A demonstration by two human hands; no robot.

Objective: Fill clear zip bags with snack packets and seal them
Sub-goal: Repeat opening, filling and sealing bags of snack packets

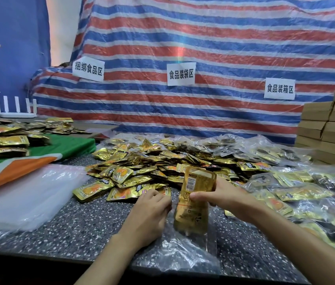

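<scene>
now my right hand (230,199) pinches the stack of snack packets (197,179) mid-length, thumb in front. my left hand (148,214) curls its fingers (162,199) onto the left lip of the clear zip bag (183,254), which lies on the desk (80,229). the stack's long axis runs along the bag, near half past the red zip line, far half still out. the push, i judge, goes straight toward me.
</scene>
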